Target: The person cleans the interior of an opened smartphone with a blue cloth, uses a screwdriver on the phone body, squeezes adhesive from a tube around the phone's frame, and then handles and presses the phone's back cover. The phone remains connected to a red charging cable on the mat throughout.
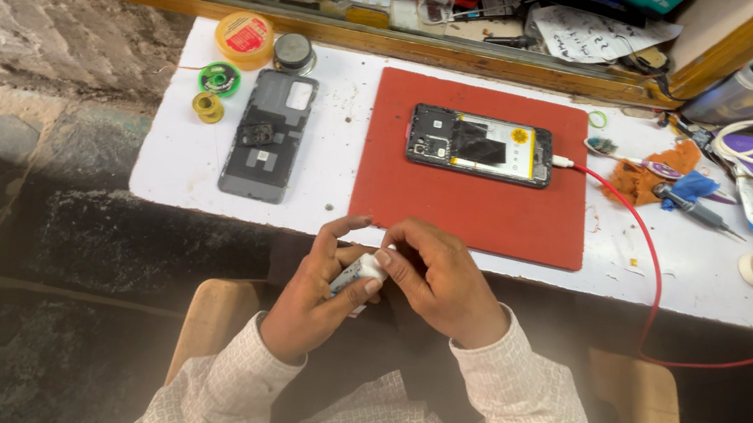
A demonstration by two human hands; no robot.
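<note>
I saw left hand (311,291) and right hand (434,277) pinching small white-grey part (358,274) between them, below bench edge, close for control. Opened phone (481,145) lay ahead on red mat (483,219), cabled, within reach.

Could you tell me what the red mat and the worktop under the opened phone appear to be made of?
Red mat: probably matte rubber or silicone, with rounded corners and no glare. White worktop: seemingly painted or laminated board, smooth but stained and scuffed. Opened phone lies on the mat.
</note>
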